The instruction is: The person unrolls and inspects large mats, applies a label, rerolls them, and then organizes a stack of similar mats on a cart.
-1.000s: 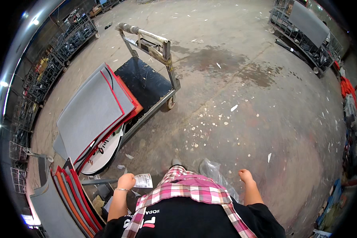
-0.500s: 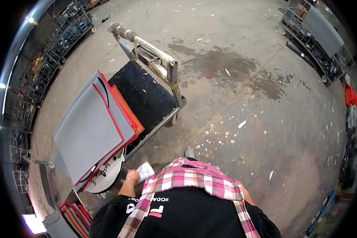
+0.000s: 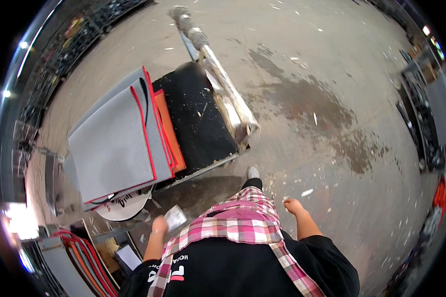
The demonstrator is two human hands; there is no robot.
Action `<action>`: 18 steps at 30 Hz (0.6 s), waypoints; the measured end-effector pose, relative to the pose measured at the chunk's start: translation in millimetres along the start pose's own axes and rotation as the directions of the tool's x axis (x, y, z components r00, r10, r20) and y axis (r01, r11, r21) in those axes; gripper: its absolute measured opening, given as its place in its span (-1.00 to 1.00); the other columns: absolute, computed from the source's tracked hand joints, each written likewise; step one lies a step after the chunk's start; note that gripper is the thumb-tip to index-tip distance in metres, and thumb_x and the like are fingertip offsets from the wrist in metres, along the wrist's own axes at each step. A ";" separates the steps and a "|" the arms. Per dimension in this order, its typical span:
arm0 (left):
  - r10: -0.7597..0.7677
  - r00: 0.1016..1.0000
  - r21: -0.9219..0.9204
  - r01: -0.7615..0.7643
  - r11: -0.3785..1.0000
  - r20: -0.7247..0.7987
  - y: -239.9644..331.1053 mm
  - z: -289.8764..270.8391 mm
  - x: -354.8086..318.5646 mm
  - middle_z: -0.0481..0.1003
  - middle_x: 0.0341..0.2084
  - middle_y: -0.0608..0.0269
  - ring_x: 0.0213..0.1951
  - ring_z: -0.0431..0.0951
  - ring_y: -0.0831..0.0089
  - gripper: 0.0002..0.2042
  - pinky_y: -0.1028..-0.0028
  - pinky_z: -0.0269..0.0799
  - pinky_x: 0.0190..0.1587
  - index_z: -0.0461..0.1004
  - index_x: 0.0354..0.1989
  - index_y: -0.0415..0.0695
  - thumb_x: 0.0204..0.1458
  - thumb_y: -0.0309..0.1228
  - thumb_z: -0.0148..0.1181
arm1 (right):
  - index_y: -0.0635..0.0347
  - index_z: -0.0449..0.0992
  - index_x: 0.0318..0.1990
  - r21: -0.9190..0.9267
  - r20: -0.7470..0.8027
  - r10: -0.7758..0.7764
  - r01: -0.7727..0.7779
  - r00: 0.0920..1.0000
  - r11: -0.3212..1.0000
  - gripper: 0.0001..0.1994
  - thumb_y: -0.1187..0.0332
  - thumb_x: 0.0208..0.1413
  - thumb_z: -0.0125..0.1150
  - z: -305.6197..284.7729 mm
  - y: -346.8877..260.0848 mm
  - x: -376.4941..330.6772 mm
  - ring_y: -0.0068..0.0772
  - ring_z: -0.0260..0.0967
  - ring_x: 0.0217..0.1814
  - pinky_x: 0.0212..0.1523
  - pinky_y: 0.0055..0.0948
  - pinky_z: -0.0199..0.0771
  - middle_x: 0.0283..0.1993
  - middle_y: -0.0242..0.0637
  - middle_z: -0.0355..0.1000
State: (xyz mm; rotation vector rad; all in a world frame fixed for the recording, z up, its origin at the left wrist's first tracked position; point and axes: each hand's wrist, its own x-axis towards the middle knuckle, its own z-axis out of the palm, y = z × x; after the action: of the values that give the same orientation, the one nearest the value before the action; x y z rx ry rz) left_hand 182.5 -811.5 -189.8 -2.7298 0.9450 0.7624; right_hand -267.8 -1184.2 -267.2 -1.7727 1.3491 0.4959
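Note:
My left hand [image 3: 159, 225] is closed on one edge of a small white sheet [image 3: 175, 218], paper or a flat packet, with faint marks on it. It hangs low at my left side, close to the near edge of a flat cart [image 3: 195, 174]. My right hand [image 3: 294, 206] is out over the floor at my right, its fingers curled in and nothing visible in them. On the cart's black deck lies a stack of grey mats [image 3: 115, 141] with red edging. An orange mat [image 3: 171, 133] shows beneath them, and a round white mat [image 3: 125, 207] with dark lettering pokes out at the near end.
The cart's push handle [image 3: 228, 89], partly wrapped, rises at its far right side. At lower left stand upright grey, red and orange mats [image 3: 79, 262] beside a box. Wet patches [image 3: 322, 106] and scraps mark the floor. Loaded racks [image 3: 426, 109] line both sides.
My view has shifted, and the cart now sits nearer. My right hand has swung into sight; my left still carries the white sheet. One foot is further forward.

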 end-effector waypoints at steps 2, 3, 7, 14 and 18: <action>-0.253 0.946 0.116 0.233 0.966 0.203 -49.0 39.8 -58.0 0.44 -0.49 -0.06 -0.37 0.44 0.08 -0.83 0.24 0.34 -0.30 0.44 -0.56 -0.24 -0.19 -0.46 -0.11 | 0.15 0.46 -0.31 -0.018 0.016 -0.079 0.079 0.997 0.997 -0.71 0.20 -0.13 -0.07 -25.4 -28.2 42.2 -0.14 0.33 -0.21 -0.19 -0.32 0.30 -0.31 -0.13 0.40; -0.393 0.878 0.107 0.378 0.919 0.275 -59.0 52.4 -98.1 0.44 -0.49 -0.06 -0.37 0.45 0.08 -0.83 0.25 0.35 -0.30 0.44 -0.56 -0.23 -0.20 -0.46 -0.11 | 0.15 0.46 -0.31 -0.036 0.021 -0.127 0.128 0.992 0.991 -0.71 0.20 -0.12 -0.07 -47.3 -53.7 67.0 -0.14 0.33 -0.21 -0.18 -0.32 0.30 -0.31 -0.12 0.40; -0.676 0.611 0.002 0.741 0.671 0.413 -25.7 85.9 -189.4 0.44 -0.49 -0.04 -0.36 0.45 0.10 -0.82 0.25 0.35 -0.30 0.45 -0.55 -0.22 -0.20 -0.44 -0.10 | 0.17 0.46 -0.30 -0.097 -0.044 -0.330 0.325 0.943 0.941 -0.72 0.22 -0.10 -0.05 -121.3 -138.8 149.7 -0.18 0.32 -0.18 -0.15 -0.34 0.29 -0.27 -0.12 0.39; -0.735 0.604 -0.394 0.785 0.479 0.309 114.8 99.4 -130.0 0.45 -0.48 0.00 -0.35 0.45 0.12 -0.81 0.27 0.36 -0.31 0.47 -0.53 -0.20 -0.20 -0.42 -0.09 | 0.19 0.40 -0.23 -0.288 -0.165 -0.776 0.723 0.608 0.628 -0.71 0.28 -0.14 0.00 -179.8 -309.5 210.6 -0.12 0.27 -0.13 -0.13 -0.32 0.27 -0.22 -0.12 0.36; -0.773 0.609 -0.477 0.741 0.473 0.179 137.6 98.5 -114.4 0.46 -0.48 0.02 -0.34 0.46 0.13 -0.81 0.28 0.36 -0.32 0.47 -0.52 -0.19 -0.21 -0.40 -0.08 | 0.25 0.41 -0.32 -0.125 0.094 -0.801 0.805 0.591 0.580 -0.74 0.32 -0.19 0.02 -141.2 -353.3 259.0 -0.06 0.21 -0.08 -0.07 -0.24 0.20 -0.19 -0.05 0.31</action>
State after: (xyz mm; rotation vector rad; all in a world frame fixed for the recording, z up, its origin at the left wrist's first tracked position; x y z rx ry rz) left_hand -19.6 -829.2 -213.1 -3.1211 -0.6453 0.7874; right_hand 123.8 -1424.6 -241.4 -2.2635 0.3463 0.0965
